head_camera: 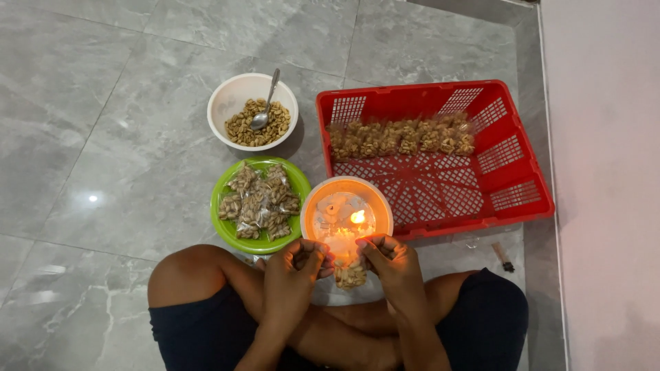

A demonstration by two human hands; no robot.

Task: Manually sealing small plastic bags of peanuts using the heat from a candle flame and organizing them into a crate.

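Note:
My left hand [294,272] and my right hand [392,266] together hold a small clear bag of peanuts [350,273] by its top edge, just over my crossed legs. The bag's top sits close to a lit candle flame [357,217] standing in a white bowl [313,203] right in front of my hands. To the left of that bowl, a green plate [221,198] carries several filled peanut bags [260,200].
A white bowl [230,103] of loose peanuts with a metal spoon [265,103] stands farther off. A red plastic basket [509,180] on the right holds a row of filled bags [402,137]. A small dark object [502,256] lies on the grey tiled floor; a pale wall runs along the right.

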